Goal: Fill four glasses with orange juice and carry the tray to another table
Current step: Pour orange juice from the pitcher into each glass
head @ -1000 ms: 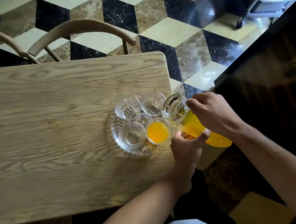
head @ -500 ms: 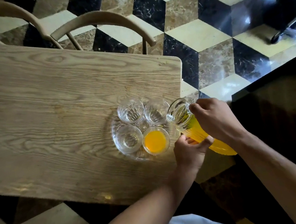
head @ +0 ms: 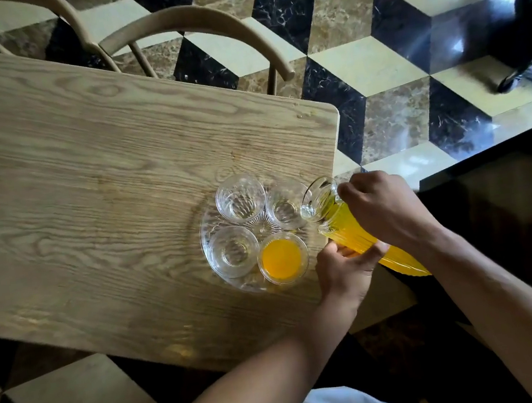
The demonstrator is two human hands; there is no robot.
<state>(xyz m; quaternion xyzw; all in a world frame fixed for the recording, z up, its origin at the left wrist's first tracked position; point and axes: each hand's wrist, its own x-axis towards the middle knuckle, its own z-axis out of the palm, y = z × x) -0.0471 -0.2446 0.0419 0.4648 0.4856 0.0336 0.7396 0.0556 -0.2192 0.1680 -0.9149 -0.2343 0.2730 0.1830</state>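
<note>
A round clear glass tray [head: 207, 239] sits near the right end of the wooden table [head: 87, 191]. Several glasses stand on it. The near right glass [head: 282, 258] holds orange juice. The near left glass [head: 233, 251], the far left glass [head: 240, 198] and the far right glass [head: 284, 209] are empty. A ribbed glass jug of orange juice [head: 346, 228] is tilted with its mouth beside the far right glass. My right hand [head: 383, 206] grips the jug near its neck. My left hand [head: 345, 272] holds the jug's body from below.
Two curved wooden chair backs [head: 193, 21] stand at the table's far side. The floor has a black, cream and brown cube pattern. A dark surface [head: 511, 202] lies to the right of the table. A black frame [head: 524, 15] stands at the upper right.
The jug's mouth has shifted from over the filled glass toward the far right glass. The view has swung, so the table sits at an angle.
</note>
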